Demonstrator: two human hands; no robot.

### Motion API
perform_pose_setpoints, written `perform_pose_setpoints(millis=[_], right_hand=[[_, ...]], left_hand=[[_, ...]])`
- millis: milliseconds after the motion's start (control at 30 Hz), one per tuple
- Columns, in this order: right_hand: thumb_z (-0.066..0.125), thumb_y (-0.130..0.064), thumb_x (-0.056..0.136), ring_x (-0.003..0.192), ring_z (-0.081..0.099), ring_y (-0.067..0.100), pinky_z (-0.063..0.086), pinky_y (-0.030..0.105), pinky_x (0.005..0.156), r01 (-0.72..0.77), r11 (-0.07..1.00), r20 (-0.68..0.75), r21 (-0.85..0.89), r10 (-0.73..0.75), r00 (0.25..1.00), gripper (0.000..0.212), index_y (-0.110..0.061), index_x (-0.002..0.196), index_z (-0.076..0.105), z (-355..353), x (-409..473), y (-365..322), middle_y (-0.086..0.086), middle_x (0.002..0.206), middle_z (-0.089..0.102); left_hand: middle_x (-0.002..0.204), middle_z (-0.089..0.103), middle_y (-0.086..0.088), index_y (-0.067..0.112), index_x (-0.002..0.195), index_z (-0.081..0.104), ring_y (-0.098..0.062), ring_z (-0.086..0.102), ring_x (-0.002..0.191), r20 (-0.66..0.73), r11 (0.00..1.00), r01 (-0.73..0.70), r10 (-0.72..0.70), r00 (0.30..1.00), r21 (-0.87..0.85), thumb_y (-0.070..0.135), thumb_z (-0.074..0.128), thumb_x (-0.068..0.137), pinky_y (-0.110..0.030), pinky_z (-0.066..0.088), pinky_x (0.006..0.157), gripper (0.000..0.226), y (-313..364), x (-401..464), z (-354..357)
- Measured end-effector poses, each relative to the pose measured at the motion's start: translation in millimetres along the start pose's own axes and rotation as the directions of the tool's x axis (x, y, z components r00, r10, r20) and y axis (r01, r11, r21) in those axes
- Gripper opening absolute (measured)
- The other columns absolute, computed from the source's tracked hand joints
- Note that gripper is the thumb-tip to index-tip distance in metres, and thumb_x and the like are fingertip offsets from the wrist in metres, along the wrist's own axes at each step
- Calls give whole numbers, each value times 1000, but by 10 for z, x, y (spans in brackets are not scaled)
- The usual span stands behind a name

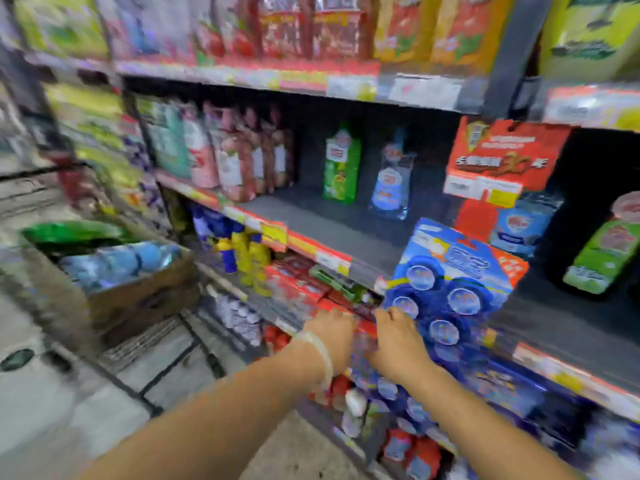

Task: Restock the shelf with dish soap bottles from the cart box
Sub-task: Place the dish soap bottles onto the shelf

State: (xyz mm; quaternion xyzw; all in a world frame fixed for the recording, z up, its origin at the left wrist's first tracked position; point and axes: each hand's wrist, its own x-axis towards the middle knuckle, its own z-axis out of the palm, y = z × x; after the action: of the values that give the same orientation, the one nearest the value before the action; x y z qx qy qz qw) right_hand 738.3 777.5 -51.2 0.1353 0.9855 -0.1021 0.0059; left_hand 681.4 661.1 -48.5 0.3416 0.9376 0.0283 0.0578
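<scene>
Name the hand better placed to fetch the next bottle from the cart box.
Left, probably. The left hand is nearer the cart box, which sits to the left. The right hand is against the blue hanging pack.

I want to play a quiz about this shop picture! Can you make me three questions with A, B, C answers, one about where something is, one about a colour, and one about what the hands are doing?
1. Where is the box of bottles?
A. Left of the hands, by the shelves
B. On the top shelf
C. Under the right hand

2. What colour is the bottle standing beside the blue one on the middle shelf?
A. Black
B. Green
C. Orange

3. What are the hands doing?
A. Lifting a bottle
B. Hanging at the sides
C. Reaching to the red packs on the lower shelf

Answers:
1 A: the box sits at the far left, beside the shelves.
2 B: its body is bright green.
3 C: the left hand and right hand are both at the lower shelf's edge, carrying no bottle.
</scene>
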Motion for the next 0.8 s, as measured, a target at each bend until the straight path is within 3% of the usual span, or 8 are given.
perform_pose_setpoints(millis=[133,233,333,600,800], right_hand=[[57,-34,87,127,38,30,37,35,101,197,980,67,24,-198,978,49,-13,128,39,417,187,-1389,11,134,39],[64,-31,82,130,34,31,35,37,103,334,942,151,38,-336,930,60,-13,132,36,630,234,-2313,12,136,36],[66,-30,82,132,32,33,34,40,105,454,891,168,6,-448,878,62,-13,133,34,783,297,-3070,12,138,35],[67,-29,81,128,33,34,36,42,102,609,793,256,19,-593,764,59,-13,127,36,1188,865,-4571,11,133,34],[67,-29,81,130,33,32,36,41,102,622,780,294,67,-611,735,60,-13,130,36,1401,1796,-5778,10,135,34]], left_hand=[[132,48,-15,7,130,42,-35,46,125,19,958,281,-282,959,55,23,58,88,-43,41,102,48,-1363,-762,-27],[133,43,-14,9,131,39,-35,39,128,30,890,455,-456,889,40,28,65,84,-45,38,104,57,-2167,-1314,-62],[133,41,-13,10,130,39,-33,37,128,0,810,586,-586,810,12,27,58,88,-44,38,102,49,-2802,-1731,-56],[132,45,-12,12,129,41,-32,43,124,30,692,722,-721,692,-1,22,64,82,-43,42,102,54,-4273,-2118,92],[130,45,-12,11,125,43,-31,44,123,45,666,744,-746,664,47,21,61,83,-42,43,99,47,-5626,-1841,-142]])
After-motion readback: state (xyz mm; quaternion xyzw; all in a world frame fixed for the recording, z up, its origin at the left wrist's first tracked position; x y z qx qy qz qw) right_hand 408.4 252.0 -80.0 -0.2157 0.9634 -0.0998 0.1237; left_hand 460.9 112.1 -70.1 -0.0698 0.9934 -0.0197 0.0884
